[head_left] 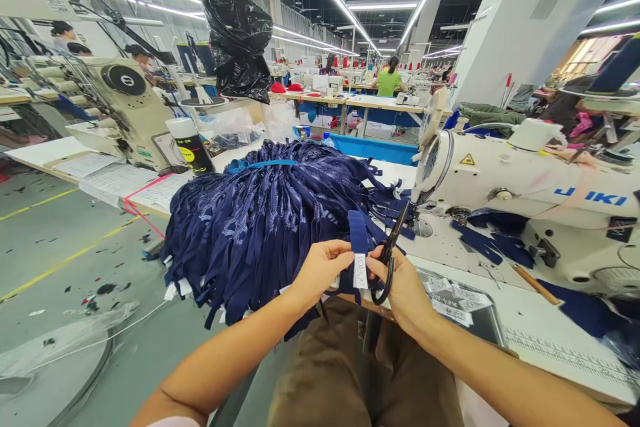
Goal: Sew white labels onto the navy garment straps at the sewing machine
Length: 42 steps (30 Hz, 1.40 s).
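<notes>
My left hand point(327, 267) pinches a navy fabric strap point(358, 230) at the front edge of the sewing table. A white printed label point(360, 271) hangs on the strap between my two hands. My right hand point(400, 283) is closed around the handles of black scissors point(387, 257), whose blades point up and away; its thumb and fingertips also reach the label's right edge. Left of my hands lies a big bundle of navy straps point(260, 227), bound near its top by a blue band point(267, 164).
To the right stands a white sewing machine point(505, 173). Loose labels point(457, 300) lie in a dark tray beside my right forearm. A wooden-handled tool point(537, 283) rests farther right. A black-and-yellow can point(193, 147) stands behind the bundle, and a black plastic bag point(237, 40) hangs above.
</notes>
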{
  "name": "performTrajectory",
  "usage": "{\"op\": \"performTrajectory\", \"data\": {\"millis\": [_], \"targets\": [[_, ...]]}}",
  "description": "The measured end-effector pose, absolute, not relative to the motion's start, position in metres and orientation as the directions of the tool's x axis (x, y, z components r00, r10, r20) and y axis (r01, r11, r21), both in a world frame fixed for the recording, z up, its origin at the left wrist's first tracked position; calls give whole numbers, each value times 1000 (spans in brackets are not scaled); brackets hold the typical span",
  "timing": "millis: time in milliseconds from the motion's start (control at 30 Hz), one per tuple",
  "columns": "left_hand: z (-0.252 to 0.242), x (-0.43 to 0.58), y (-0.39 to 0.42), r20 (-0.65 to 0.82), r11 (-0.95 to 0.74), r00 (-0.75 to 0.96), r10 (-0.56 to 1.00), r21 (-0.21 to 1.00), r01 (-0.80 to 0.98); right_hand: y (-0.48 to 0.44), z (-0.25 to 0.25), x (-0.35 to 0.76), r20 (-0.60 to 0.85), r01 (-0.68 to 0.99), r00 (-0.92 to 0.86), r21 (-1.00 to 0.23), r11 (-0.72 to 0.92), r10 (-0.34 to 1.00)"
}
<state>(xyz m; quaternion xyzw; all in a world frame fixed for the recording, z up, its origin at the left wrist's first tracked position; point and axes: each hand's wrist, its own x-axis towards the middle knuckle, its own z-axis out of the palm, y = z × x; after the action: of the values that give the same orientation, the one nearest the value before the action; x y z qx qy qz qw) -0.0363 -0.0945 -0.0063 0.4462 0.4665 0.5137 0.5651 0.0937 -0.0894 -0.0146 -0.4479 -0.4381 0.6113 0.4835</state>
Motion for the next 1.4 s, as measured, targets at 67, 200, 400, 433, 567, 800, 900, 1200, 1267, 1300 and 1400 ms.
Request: {"op": "performTrajectory", "data": {"millis": [67,200,400,433,567,800,900,1200,1267,1300,1400], "targets": [[-8,-37,-94,-69,70,14,998,986,-154,-89,-15,94,-137,-201,-133,-966,-163,981],[-10,-36,-94,-83,83,9,997,987,-135,-89,-15,94,-151,-220,-146,-959,-181,978],[-14,-37,-95,-104,104,8,995,990,-99,-87,-19,95,-116,-204,-144,-968,-144,983],[-14,-38,-95,-103,105,25,994,989,-99,-85,-20,95,-102,-201,-147,-971,-131,984],[-14,-39,-95,-98,104,134,986,994,-38,-79,-19,98,-81,-212,-141,-971,-110,987],[-13,-38,-94,-60,44,154,986,994,102,-77,-25,100,-164,-278,-166,-938,-206,972],[-15,-38,-93,-53,25,140,989,980,196,-79,-26,98,-219,-311,-135,-917,-252,966],[-22,-41,-92,-127,115,102,987,986,118,-82,-22,95,-247,-369,-111,-889,-271,963],[-22,-41,-92,-148,137,96,984,984,114,-82,-23,96,-239,-359,-122,-894,-267,963],[-22,-41,-92,-155,145,95,983,983,111,-83,-24,96,-235,-356,-126,-896,-265,964],[-22,-41,-92,-166,157,93,982,983,99,-83,-25,96,-226,-363,-127,-896,-258,966]]}}
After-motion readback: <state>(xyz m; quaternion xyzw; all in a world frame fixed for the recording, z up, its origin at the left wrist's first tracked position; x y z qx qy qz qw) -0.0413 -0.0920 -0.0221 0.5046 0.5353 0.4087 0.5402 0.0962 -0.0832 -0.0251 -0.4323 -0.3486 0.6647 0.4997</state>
